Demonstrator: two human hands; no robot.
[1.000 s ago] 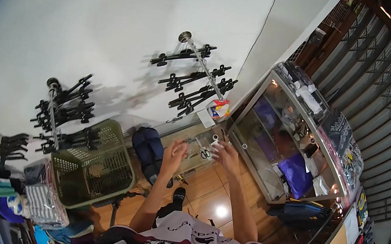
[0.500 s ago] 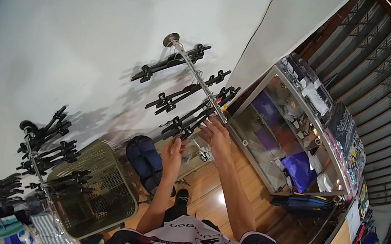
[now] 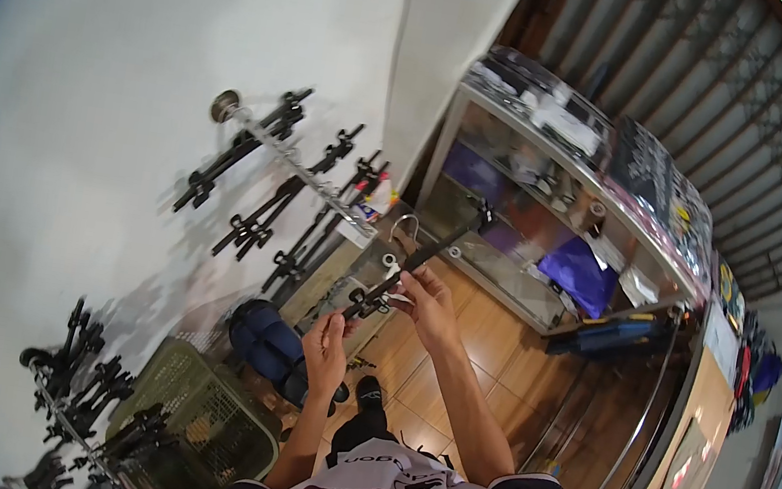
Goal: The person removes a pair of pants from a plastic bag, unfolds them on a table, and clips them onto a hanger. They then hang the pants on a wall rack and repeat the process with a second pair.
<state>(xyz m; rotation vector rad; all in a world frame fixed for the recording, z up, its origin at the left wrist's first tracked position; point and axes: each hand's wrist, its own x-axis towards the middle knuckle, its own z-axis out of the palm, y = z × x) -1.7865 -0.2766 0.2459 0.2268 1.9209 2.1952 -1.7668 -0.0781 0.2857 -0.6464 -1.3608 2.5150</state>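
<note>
A black clip hanger (image 3: 437,248) with a metal hook is off the rail, tilted diagonally in front of me. My right hand (image 3: 429,309) grips it around the middle of its bar, near one of the clips. At its lower end, the fingers of my left hand (image 3: 327,348) are closed on the tip. Just left of it, several more black clip hangers (image 3: 260,210) hang from a metal wall rail (image 3: 305,174).
A second rail of black hangers (image 3: 87,381) is at lower left, beside a green plastic basket (image 3: 245,445). A dark blue bag-like object (image 3: 271,338) rests near the wall. On the right stands a glass display case (image 3: 495,291) with packaged clothes (image 3: 662,189) on top.
The clip hanger has come off the rail and moved right and down, held between both hands. My view has turned, shifting the rail to the left.
</note>
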